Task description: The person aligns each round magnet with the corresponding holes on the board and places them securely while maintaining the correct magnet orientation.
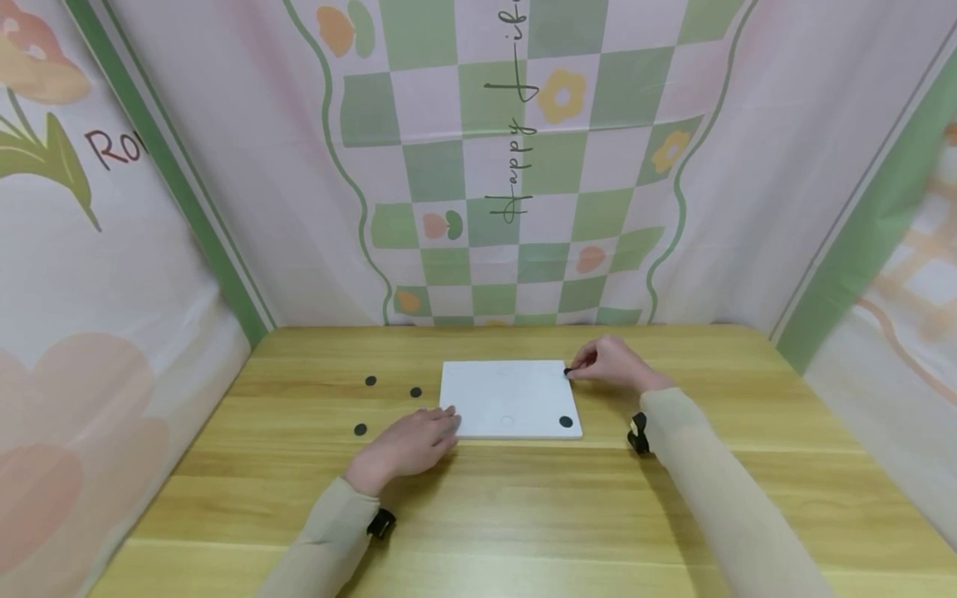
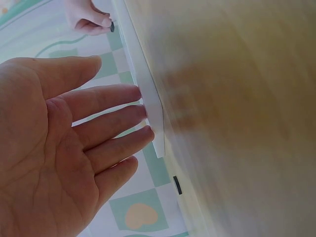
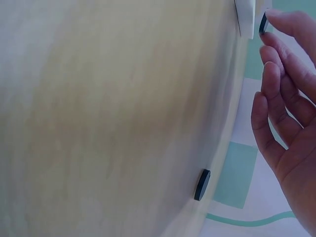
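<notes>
A thin white rectangular board [image 1: 501,394] lies flat on the table. My left hand [image 1: 409,444] rests on its near left corner, and in the left wrist view the straight fingertips [image 2: 132,93] touch the board's edge. Over the far right corner, thumb and forefinger of my right hand [image 1: 615,364] pinch a small black disc [image 3: 264,22]. Whether this disc touches the board cannot be told. Another black disc [image 1: 566,422] lies on the board near its close right corner. A faint round mark shows near the board's front edge.
Left of the board, black discs [image 1: 415,392] lie scattered on the wooden table [image 1: 523,515]. The right wrist view has one more disc [image 3: 202,184] on the table. Behind the table hangs a patterned cloth [image 1: 493,274], with further cloths at both sides.
</notes>
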Available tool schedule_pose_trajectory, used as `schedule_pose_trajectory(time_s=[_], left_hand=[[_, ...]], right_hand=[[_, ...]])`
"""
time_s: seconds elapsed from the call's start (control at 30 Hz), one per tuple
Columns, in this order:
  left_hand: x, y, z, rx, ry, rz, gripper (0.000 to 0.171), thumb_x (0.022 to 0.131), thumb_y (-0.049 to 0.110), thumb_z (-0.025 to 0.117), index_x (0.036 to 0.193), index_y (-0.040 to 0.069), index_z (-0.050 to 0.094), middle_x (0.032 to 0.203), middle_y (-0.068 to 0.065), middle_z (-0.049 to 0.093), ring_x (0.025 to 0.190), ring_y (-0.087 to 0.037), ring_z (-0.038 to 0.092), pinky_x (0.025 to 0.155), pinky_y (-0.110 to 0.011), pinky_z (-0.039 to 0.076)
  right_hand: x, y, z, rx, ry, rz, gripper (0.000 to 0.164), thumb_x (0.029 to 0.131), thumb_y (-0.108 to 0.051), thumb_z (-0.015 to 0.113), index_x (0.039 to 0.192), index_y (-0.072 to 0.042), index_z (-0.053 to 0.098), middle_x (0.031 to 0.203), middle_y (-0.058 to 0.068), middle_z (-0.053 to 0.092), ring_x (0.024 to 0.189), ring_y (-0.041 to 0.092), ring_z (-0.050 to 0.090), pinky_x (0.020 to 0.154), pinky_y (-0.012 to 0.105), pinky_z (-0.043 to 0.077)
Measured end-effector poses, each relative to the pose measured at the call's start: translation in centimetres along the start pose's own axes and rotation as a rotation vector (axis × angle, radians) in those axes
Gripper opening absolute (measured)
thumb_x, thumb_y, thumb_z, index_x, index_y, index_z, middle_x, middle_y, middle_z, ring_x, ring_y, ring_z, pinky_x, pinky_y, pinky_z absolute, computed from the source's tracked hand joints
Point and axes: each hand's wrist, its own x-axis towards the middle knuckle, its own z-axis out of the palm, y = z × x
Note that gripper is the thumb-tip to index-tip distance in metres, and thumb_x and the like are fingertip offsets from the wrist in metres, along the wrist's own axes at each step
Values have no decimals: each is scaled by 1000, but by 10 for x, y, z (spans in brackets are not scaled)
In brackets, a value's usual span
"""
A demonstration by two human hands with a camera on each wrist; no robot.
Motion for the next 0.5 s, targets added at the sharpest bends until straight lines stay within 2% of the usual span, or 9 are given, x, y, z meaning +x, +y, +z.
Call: schedule_pose_trajectory(time_s=[0.5], left_hand=[[-1,-1,1,7,14,16,45,103,29,38,141,5,43,150,-13,37,139,-28,34,116,-44,28]], right_hand=[[4,-8,3,23,-9,15,17,77,-24,79,88,-11,74,83,2,72,73,12,63,68,24,53]])
